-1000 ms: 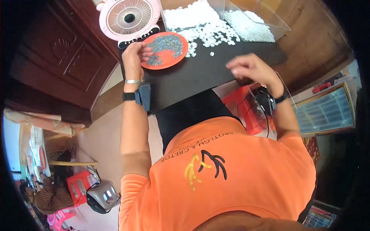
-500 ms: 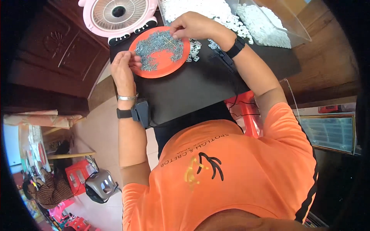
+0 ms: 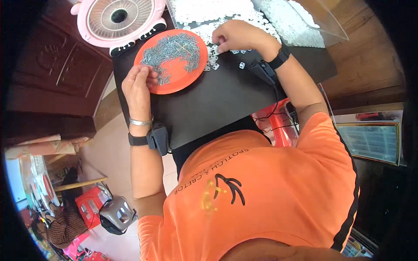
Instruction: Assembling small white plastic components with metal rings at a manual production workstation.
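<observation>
Left hand (image 3: 138, 82) at rim of red plate (image 3: 177, 81), near left edge of table (image 3: 217, 98); right hand (image 3: 240, 36) over white pieces (image 3: 204, 34) — I can't tell if either grasps anything; grey pins (image 3: 164, 50) on plate likely light, stiff, slippery — I'd pinch mid-shank

Bright centre, black fisheye rim, white pieces (image 3: 209, 10) overexposed.

Left hand (image 3: 139, 80) out front, fingers (image 3: 151, 77) curled, forearm (image 3: 146, 174) running straight! Right hand (image 3: 237, 37) further forward, turned inward, elbow (image 3: 312, 109) bent.
</observation>
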Action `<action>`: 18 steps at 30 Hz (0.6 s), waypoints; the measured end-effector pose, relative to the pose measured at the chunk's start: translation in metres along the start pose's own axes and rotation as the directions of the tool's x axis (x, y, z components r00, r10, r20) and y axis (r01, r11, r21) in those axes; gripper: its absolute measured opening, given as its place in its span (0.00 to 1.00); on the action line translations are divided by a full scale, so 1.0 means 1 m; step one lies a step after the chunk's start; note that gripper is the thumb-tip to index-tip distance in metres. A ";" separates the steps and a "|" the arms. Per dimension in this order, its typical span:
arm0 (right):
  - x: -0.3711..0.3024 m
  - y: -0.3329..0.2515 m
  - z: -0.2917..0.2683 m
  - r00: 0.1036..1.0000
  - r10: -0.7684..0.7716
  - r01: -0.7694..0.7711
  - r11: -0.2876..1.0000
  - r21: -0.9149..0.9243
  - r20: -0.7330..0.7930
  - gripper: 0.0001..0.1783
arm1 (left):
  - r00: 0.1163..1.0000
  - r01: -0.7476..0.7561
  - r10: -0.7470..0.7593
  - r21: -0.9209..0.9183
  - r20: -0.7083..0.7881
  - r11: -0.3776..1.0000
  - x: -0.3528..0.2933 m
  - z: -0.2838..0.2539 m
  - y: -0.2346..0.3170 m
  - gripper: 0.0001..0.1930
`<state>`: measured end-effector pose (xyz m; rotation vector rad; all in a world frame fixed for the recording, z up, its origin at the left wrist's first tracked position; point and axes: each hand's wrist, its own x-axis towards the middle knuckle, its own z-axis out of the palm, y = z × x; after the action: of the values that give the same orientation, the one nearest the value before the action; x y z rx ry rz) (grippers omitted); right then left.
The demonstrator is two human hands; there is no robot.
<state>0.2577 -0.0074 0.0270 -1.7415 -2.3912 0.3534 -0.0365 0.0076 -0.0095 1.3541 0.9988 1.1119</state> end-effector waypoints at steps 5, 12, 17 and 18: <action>0.002 0.002 0.015 0.996 -0.053 0.053 0.999 -0.002 -0.070 0.09 | 0.999 -0.037 0.037 0.054 -0.003 0.998 -0.001 0.002 0.003 0.10; 0.008 0.006 0.025 0.987 -0.104 0.099 0.994 -0.046 -0.120 0.05 | 0.998 -0.050 0.049 -0.010 -0.030 0.999 -0.004 0.004 0.004 0.10; 0.011 0.001 0.004 0.973 -0.074 0.104 0.986 0.128 -0.220 0.07 | 1.000 -0.029 0.029 -0.067 0.004 0.997 -0.009 0.006 0.032 0.10; 0.013 -0.003 -0.002 0.967 -0.081 0.141 0.960 0.241 -0.241 0.08 | 0.999 -0.025 0.027 -0.056 0.035 0.998 -0.007 0.008 0.037 0.11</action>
<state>0.2513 0.0047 0.0302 -1.4421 -2.1597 0.4023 -0.0312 -0.0037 0.0273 1.3413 0.9208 1.1231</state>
